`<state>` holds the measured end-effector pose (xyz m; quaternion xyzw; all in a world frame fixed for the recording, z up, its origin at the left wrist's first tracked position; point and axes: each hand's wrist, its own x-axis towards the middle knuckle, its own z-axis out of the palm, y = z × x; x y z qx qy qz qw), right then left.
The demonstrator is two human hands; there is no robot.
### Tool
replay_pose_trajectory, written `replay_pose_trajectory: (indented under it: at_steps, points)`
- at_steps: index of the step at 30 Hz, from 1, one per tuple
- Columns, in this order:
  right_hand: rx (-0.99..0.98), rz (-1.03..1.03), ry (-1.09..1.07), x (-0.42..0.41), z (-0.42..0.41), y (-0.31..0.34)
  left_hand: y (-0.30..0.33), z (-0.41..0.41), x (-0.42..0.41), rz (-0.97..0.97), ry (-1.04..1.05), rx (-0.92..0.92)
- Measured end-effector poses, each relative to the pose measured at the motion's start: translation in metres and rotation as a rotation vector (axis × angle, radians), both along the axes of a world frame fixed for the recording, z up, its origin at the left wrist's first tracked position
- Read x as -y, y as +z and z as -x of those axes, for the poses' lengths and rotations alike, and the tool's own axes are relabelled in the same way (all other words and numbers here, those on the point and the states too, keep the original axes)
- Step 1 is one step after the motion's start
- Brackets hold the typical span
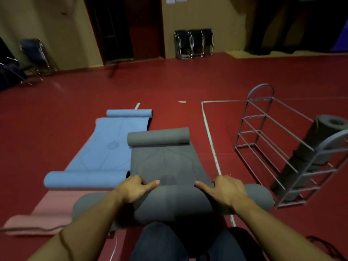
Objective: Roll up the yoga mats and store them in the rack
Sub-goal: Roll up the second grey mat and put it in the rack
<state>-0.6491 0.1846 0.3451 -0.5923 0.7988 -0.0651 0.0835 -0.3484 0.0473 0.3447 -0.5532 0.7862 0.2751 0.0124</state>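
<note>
Grey rubber-like yoga mat point(167, 166) lies on the red floor point(56, 113) in front of the knees, with its near end already a thick roll under both hands. The left hand point(131, 189) and right hand point(224, 191) each curl their grip over this roll, thumbs pointing inward. To roll well, I think both hands should push forward evenly, keeping the edges aligned, before carrying it to the metal rack point(267, 140) at the right.

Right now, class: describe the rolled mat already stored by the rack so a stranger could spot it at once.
Find the grey wire rack at the right on the red floor. Behind its far side a dark grey rolled mat leans. It alone is fully rolled; the others lie partly unrolled.
</note>
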Motion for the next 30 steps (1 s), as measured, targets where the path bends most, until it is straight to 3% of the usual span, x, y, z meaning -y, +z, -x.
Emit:
replay_pose_trajectory:
  at_steps: [7, 13, 18, 25, 30]
  points:
    - [-0.106, -0.020, 0.050, -0.045, -0.048, 0.040, 0.021, -0.049, -0.069, -0.088, 0.121, 0.019]
    - [0.056, -0.185, 0.050, -0.087, -0.064, 0.062, 0.042, -0.073, -0.103, -0.232, 0.048, -0.060]
    - [0.151, -0.219, 0.039, -0.126, -0.065, 0.063, 0.069, -0.077, -0.142, -0.116, -0.095, 0.067]
    - [0.245, -0.240, 0.001, -0.169, -0.067, 0.056, 0.059, -0.085, -0.195, -0.126, -0.078, -0.076]
    - [0.287, -0.255, -0.054, -0.198, -0.082, 0.034, 0.038, -0.092, -0.224, -0.166, -0.051, -0.074]
